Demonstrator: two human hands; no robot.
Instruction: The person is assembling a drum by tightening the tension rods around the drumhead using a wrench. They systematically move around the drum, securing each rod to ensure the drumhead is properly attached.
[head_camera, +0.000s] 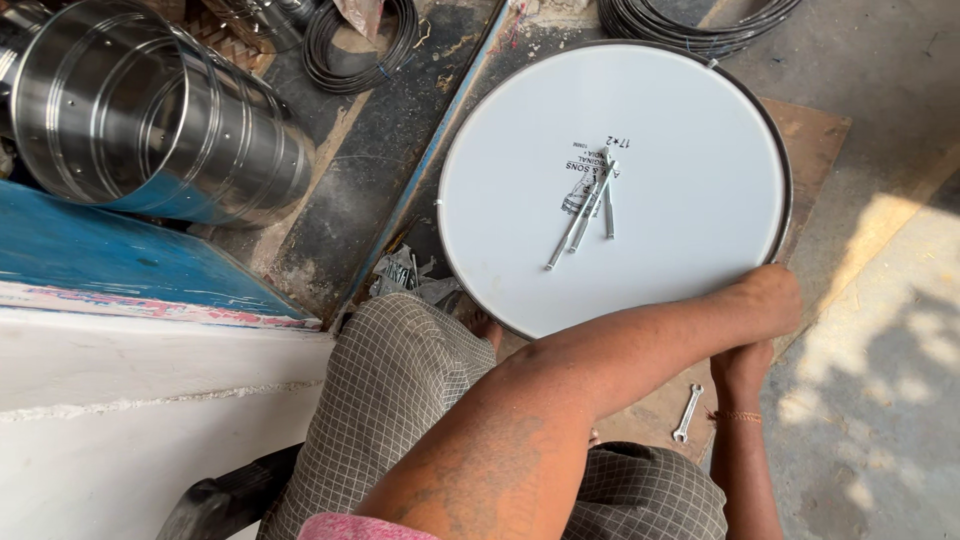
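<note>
White drum head (650, 150) is lying flat on the floor (880, 300), its dark metal rim (787, 190) encircling it, with a few long bolts (585, 215) resting loose on its middle. From the head view, both hands are meeting at the near right edge: the left hand (775, 295) is pressing on the rim, the right hand (745, 365) sitting just under it; whether either grip is clenched I cannot tell. A small spanner (687, 412) is lying untouched nearby, so fastening looks not yet begun. Steel shells (150, 110) are waiting on the left.
</note>
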